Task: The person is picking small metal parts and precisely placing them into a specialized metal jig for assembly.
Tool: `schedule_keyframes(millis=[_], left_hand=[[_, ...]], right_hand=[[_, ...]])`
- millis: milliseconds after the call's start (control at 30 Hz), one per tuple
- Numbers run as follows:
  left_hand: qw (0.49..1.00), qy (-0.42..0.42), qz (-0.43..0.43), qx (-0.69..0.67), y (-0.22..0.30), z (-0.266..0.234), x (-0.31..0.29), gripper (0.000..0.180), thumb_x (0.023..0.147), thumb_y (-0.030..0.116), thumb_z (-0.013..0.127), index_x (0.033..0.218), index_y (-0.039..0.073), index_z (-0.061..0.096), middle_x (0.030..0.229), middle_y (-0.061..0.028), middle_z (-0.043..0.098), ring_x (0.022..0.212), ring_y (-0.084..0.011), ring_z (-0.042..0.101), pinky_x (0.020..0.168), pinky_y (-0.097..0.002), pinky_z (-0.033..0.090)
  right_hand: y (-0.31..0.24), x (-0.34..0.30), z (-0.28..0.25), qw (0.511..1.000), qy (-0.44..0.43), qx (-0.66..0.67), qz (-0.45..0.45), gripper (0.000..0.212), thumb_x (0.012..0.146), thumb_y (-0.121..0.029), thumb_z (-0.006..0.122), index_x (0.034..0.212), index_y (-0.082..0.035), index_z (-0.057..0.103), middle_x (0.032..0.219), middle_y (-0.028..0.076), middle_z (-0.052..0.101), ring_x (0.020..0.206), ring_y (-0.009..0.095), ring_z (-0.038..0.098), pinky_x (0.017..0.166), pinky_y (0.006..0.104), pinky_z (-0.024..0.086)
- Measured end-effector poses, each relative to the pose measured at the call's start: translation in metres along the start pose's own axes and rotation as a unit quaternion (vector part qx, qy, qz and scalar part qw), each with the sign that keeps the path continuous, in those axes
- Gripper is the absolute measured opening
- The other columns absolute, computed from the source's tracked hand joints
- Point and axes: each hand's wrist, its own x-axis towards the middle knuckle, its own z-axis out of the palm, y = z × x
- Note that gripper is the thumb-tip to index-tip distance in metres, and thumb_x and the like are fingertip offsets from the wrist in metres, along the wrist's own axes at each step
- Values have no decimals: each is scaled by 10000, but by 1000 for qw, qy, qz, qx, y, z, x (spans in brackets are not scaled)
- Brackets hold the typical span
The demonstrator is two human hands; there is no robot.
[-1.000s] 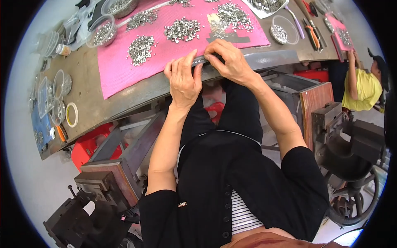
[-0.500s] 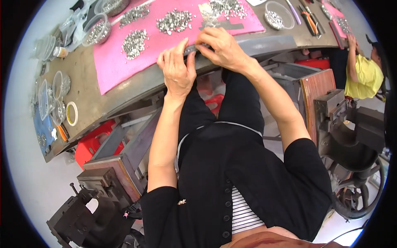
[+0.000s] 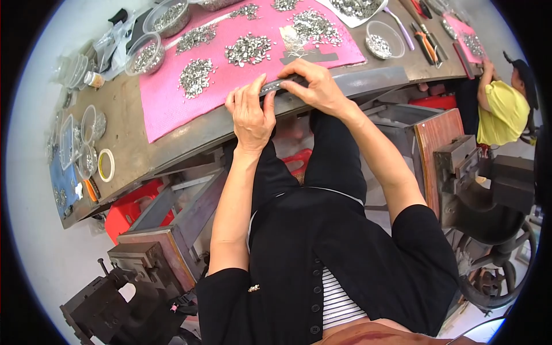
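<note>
A narrow dark strip, dotted with bright bits, is held between the left hand and the right hand at the front edge of the workbench; its ends are hidden by the hands. Small metal pieces are heaped beyond on a pink mat.

Mat on bench, metal-bit piles on mat, tape roll and tubs left, another tub just right, pliers beyond it, strip between left hand and right hand at bench's front edge.
</note>
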Motion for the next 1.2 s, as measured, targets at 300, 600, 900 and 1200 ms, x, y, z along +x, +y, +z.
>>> schedule_keyframes(millis=[300,600,900,1200], left_hand=[[1000,0,-6,-8,0,-1,-1,465,865,80,746,1298,64,578,1064,-41,715,990,-222,639,991,-380,384],[995,-83,-39,-28,8,-16,30,195,878,178,719,1063,126,683,1001,-35,687,1008,-214,617,1012,-460,322],[973,-228,29,19,-18,32,97,139,841,232,746,912,128,685,893,-27,674,927,-242,602,905,-474,329],[948,-312,37,47,-21,51,109,115,837,195,727,860,98,670,896,-70,678,959,-294,603,888,-518,342]], right_hand=[[14,-12,-5,991,108,-71,-28,215,867,-16,685,1082,-21,681,942,102,665,842,244,661,730,338,512],[41,-6,-23,957,96,-271,-40,188,851,-44,675,1025,-85,733,876,79,604,859,270,587,795,387,463],[48,-8,-27,973,146,-174,-28,144,855,-31,669,988,-49,719,844,93,607,808,268,590,725,367,478],[44,-9,-29,975,158,-153,4,137,855,-24,665,983,-38,713,818,86,602,764,245,580,689,346,472]])
